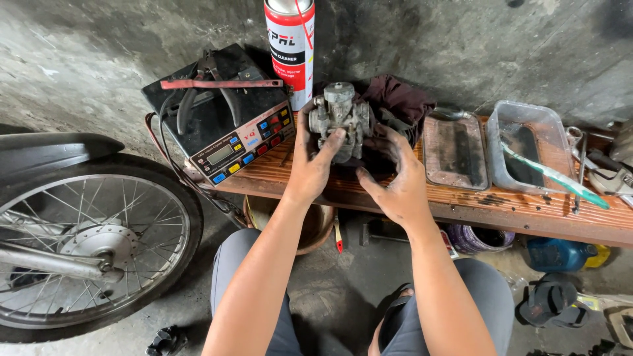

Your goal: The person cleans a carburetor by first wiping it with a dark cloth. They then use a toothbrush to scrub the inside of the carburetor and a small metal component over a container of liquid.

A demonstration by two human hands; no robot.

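Carburetor (339,118), a grey cast-metal lump with a round cap on top, stands upright on the wooden bench (501,211) between my two hands. My left hand (310,165) wraps its near left side, thumb pressed against the body, fingers curled behind it; the grip is closed around the casting. My right hand (395,178) is half open, fingers bent and spread, their tips reaching into the dark maroon rag (399,99) just right of the carburetor; I cannot tell whether they touch the metal itself. Both hands are smeared with grime.

The rag is crumpled soft cloth, bunched behind and beside the carburetor. Just right of it lies a shallow rusty metal tray (455,155), then a clear plastic tub (527,142) with a green-and-white toothbrush (554,177) leaning out over its edge. To the left sits a black boxy battery charger (221,118) with coloured buttons, pliers (204,89) lying on top. A red-and-white spray can (290,49) stands behind. The bench planks are ribbed, reddish and oil-stained. At far left, a spoked wheel (86,244) rests on concrete.
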